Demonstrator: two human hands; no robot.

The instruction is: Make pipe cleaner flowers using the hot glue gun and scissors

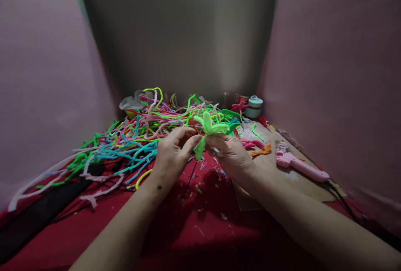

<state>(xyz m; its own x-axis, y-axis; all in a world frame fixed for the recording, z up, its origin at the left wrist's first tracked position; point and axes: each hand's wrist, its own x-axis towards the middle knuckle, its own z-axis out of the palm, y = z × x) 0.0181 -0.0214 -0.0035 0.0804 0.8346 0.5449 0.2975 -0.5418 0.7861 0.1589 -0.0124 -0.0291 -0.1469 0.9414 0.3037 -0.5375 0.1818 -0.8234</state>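
Note:
A light green pipe-cleaner flower (207, 125) with several petals is held up between my two hands over the red cloth. Its dark thin stem (192, 175) slants down below it. My right hand (230, 154) pinches the flower just under its petals from the right. My left hand (177, 147) is closed, thumb against forefinger, at the left side of the flower; a short red piece (194, 126) shows just above these fingertips. Whether my left fingers grip the flower or that red piece, I cannot make out.
A tangled heap of coloured pipe cleaners (131, 149) covers the left and back. On the right, a pink hot glue gun (300, 166) lies on a brown board (269, 187), near an orange piece (261, 150). A pale blue container (254, 106) stands behind. Pink panels (338, 74) flank both sides.

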